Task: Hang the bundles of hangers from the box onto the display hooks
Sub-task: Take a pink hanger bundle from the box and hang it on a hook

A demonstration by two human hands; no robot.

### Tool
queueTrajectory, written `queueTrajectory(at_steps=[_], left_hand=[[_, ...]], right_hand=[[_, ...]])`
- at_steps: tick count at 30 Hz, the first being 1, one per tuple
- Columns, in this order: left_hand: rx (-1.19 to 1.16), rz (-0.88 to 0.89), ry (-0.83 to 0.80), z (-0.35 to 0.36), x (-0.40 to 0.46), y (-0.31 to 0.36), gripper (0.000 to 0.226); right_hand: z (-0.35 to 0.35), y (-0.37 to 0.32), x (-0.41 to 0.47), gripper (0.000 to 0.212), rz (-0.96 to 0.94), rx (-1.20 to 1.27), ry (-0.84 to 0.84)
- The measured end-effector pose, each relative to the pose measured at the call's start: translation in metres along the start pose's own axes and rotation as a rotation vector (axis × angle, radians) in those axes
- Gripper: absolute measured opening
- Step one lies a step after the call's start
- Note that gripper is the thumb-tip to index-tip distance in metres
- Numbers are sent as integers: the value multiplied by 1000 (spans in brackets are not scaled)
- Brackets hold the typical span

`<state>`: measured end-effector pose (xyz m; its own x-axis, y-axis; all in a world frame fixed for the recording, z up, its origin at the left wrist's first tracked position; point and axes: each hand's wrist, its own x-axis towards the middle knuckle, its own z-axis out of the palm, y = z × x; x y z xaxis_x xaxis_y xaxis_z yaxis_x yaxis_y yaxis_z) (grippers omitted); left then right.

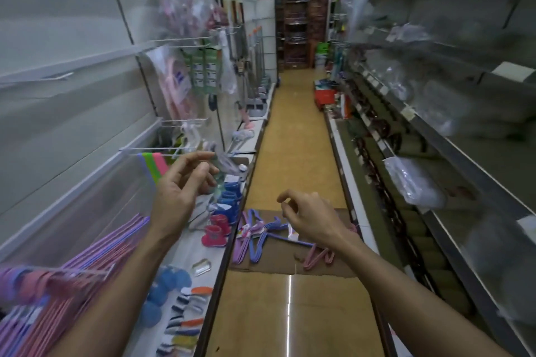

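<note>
**Both hands empty above the hanger box**

Nearest the camera, at the lower left and below the left forearm, a bundle of pink and purple hangers (72,278) hangs on a display hook (87,272). On the shelf (185,252) under that arm lie blue round items (168,284) and small striped packets (188,303).

The left hand (179,185) is raised, fingers loosely curled and parted, holding nothing. Just above and beyond its fingertips, white hooks (162,150) jut from the wall panel, and blurred clear-wrapped goods hang close by. Small pink and blue boots (220,220) stand on the shelf between the two hands.

The right hand (310,219) hovers with fingers half bent, also gripping nothing. Directly beneath it sits the open cardboard box (290,298), with purple, blue and pink hanger bundles (261,238) lying inside, at its far end. Right of that hand run shelves of bagged goods (414,182).
</note>
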<state>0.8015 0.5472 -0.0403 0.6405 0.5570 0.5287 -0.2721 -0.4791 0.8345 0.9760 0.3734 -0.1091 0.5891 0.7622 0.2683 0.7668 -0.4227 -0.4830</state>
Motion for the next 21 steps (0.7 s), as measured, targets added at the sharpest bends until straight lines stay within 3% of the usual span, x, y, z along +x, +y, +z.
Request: queueTrajectory(at_steps=[9, 21], left_hand=[[-156, -74, -130, 67, 130, -86, 19], [-121, -198, -272, 142, 234, -191, 19]], right_hand=[[3, 90, 94, 23, 221, -81, 38], [21, 189, 193, 24, 397, -130, 70]])
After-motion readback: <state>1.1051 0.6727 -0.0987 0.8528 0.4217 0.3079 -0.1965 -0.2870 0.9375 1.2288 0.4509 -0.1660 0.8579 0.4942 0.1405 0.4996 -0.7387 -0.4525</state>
